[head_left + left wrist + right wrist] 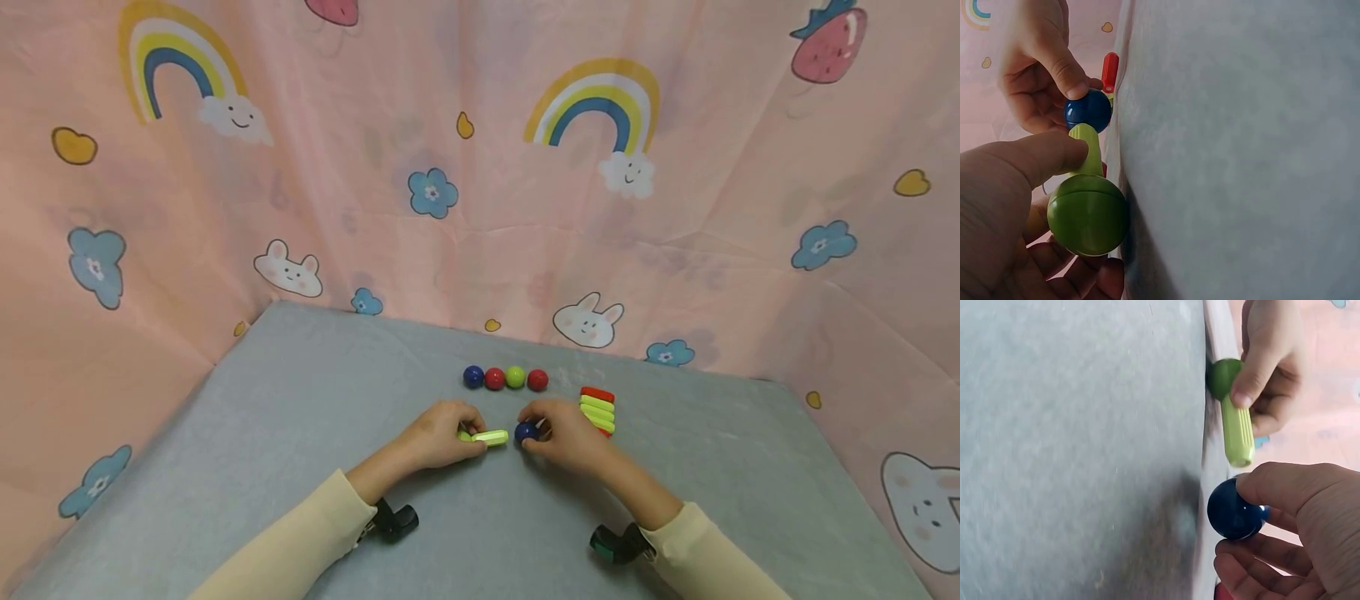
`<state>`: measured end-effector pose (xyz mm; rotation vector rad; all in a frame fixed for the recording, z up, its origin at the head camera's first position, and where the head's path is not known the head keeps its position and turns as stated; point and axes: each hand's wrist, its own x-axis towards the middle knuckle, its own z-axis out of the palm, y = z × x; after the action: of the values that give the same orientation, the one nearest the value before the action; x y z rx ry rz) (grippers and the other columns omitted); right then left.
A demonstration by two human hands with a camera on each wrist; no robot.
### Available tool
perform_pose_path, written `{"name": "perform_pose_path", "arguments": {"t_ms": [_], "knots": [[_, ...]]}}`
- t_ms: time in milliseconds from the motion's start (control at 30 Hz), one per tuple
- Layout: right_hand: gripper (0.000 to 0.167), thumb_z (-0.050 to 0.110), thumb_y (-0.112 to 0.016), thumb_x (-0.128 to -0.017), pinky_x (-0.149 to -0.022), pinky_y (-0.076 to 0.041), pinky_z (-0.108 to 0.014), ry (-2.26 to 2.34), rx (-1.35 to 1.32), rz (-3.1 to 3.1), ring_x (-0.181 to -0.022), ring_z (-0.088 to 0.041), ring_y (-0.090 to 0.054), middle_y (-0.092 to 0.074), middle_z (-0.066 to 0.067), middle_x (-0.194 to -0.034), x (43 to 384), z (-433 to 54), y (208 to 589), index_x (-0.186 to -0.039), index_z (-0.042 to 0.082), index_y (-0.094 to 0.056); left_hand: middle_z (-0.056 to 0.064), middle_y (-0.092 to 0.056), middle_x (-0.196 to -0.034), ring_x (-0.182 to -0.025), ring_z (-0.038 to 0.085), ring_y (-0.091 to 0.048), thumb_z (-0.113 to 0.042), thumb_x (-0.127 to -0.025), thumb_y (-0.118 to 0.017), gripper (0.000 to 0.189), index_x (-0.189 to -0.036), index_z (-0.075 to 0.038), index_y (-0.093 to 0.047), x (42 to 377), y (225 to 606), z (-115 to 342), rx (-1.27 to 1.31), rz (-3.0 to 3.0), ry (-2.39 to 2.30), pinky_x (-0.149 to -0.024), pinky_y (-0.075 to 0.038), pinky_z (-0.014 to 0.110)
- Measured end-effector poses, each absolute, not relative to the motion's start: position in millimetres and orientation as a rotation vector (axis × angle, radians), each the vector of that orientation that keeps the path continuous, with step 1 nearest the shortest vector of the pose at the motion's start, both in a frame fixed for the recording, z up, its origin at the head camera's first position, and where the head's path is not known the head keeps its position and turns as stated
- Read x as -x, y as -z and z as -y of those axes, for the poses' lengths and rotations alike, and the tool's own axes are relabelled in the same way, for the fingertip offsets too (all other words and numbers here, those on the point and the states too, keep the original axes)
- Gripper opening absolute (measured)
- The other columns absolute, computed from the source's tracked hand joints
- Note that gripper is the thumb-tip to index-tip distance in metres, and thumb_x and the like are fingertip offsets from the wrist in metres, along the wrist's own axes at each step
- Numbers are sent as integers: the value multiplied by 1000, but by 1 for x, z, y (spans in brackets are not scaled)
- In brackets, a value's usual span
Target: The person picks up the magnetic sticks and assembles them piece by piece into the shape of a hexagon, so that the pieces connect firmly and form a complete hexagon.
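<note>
My left hand pinches a yellow-green ribbed rod between thumb and fingers. A green ball sits on the end of that rod nearer the left palm. My right hand holds a dark blue ball with its thumb and fingertips. The rod's free end points toward the blue ball, and a small gap between them shows in the right wrist view. Both hands are low over the grey tabletop, facing each other.
Behind the hands, several balls lie in a row: a blue ball, a red ball, a green ball and another red one. Red and yellow-green rods lie stacked side by side beyond the right hand, which partly hides them. A pink printed curtain borders the grey table.
</note>
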<state>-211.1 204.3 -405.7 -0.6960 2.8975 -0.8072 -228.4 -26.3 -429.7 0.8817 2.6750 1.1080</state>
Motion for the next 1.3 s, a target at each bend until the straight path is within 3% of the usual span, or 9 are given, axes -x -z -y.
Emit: {"name": "perform_pose_path", "arguments": {"t_ms": [300,533,733,1100,1300], "knots": [[24,12,-76,-80,-71,-53,-21,796,792,-2869,-79,-10,-61,-68,-2,-96,210,-199,411,-102,8,-68,-1,-67,-84,-77,7,-54,-19,-81,-74,11,-90,-12,-73,227,430,25,-903,-2677,-1084,-70,-44,23],[25,12,-75,-82,-74,-56,-28,821,770,-2846,-82,-13,-64,-68,-4,-100,208,-203,414,-105,8,-67,-1,-67,-85,-76,7,-54,-20,-81,-74,12,-91,-12,-73,226,432,24,-902,-2676,-1077,-71,-45,23],[25,11,-76,-80,-75,-55,-30,759,701,-2932,-83,-13,-63,-69,-2,-98,203,-213,410,-104,11,-67,-6,-66,-83,-77,6,-57,-21,-82,-74,10,-90,-15,-72,228,431,20,-933,-2666,-1082,-72,-47,23],[23,14,-76,-79,-78,-55,-38,604,424,-3124,-84,-19,-60,-68,-5,-95,198,-254,405,-101,10,-69,1,-69,-90,-83,11,-62,-16,-83,-72,22,-103,-8,-71,232,424,8,-962,-2617,-1091,-76,-49,24],[22,14,-75,-79,-79,-55,-44,510,324,-3174,-87,-25,-62,-68,-10,-97,196,-271,404,-99,7,-69,0,-69,-93,-85,13,-62,-19,-83,-73,26,-107,-10,-70,232,422,3,-950,-2621,-1030,-75,-48,24]]}}
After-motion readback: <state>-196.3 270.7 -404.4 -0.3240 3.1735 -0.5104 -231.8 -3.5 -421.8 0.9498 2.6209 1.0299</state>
